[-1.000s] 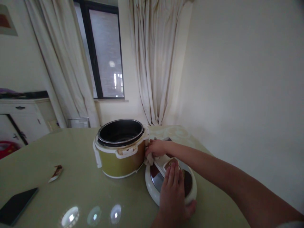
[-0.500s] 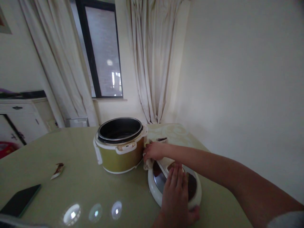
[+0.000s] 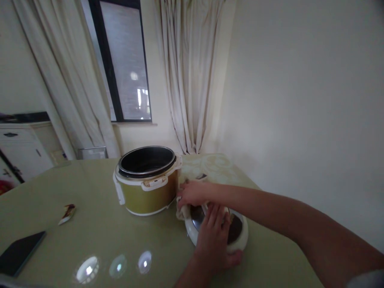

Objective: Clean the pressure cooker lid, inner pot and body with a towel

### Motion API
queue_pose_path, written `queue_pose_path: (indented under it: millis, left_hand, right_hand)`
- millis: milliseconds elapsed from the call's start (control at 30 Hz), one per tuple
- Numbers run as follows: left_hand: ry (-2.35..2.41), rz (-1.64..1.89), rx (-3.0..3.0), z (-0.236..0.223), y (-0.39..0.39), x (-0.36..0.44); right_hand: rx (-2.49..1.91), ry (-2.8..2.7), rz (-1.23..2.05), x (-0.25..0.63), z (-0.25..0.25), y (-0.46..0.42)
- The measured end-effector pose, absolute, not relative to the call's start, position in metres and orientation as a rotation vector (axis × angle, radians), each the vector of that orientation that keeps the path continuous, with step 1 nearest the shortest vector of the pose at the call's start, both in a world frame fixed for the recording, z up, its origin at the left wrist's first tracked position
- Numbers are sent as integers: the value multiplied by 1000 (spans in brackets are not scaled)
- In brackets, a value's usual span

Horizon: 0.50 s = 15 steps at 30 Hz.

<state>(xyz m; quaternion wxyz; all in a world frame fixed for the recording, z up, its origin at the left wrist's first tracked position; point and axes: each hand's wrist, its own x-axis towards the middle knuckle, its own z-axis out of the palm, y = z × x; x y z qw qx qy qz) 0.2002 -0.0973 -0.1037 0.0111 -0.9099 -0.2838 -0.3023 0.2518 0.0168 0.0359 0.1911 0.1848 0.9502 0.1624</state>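
A white-rimmed cooker lid point(image 3: 240, 239) with dark, shiny panels lies on the table, right of the green electric cooker point(image 3: 147, 198). My left hand point(image 3: 213, 236) holds the lid from the near side, its fingers over the middle and its thumb by the near rim. Across the lid's far left edge reaches my right hand point(image 3: 194, 194), closed on a light cloth point(image 3: 181, 211) pressed against the rim. Part of the cloth shows beyond that hand. The cooker stands open and upright, its dark inner pot point(image 3: 147, 160) in place.
A crumpled brown-and-white scrap point(image 3: 67, 214) and a dark flat device point(image 3: 21, 253) lie on the left of the green table point(image 3: 99, 188). A wall point(image 3: 300, 100) rises on the right. Curtains point(image 3: 192, 80) and a window point(image 3: 127, 60) are behind.
The view has shifted slightly, so most things sit a little further left. My left hand has tilted and moved up the lid, closer to my right hand. The right hand stays on the cloth.
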Motion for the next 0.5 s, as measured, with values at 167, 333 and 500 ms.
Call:
queue_pose_path:
  millis: [167, 333, 500]
  left_hand:
    - [-908, -954, -2824, -106, -99, 202]
    - [-1411, -880, -2778, -122, -107, 206]
    - [-1027, -970, -2876, -115, -98, 201]
  right_hand:
    - [577, 2587, 468, 244, 29, 23]
    - [-11, 2658, 340, 209, -11, -22]
    - [463, 2688, 216, 221, -3, 16]
